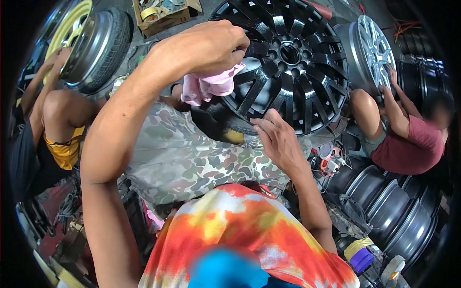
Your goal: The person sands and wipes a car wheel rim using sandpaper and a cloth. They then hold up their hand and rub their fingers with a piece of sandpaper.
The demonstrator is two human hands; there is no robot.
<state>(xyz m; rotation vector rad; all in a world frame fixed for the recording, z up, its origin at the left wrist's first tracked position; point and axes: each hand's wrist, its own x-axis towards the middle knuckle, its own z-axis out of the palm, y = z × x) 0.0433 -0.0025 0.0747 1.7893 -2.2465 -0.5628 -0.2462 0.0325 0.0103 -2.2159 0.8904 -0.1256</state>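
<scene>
A glossy black multi-spoke wheel rim point(312, 57) stands tilted in front of my knees, its face toward me. My left hand point(211, 45) is closed around a pink cloth point(211, 86), which hangs below the fingers at the rim's left side. At the lower edge of the rim, my right hand point(278, 139) has its fingers bent against the lip and appears to grip it. The fingertips are partly hidden there. Camouflage-patterned fabric point(211, 161) covers my lap just beneath the wheel.
To the left, a person's hands touch a yellow rim point(72, 29) beside a tyre point(115, 48). On the right, another person in a maroon shirt point(408, 144) handles a silver rim point(372, 53). A cardboard box point(165, 21) lies at the back; stacked rims point(398, 211) sit lower right.
</scene>
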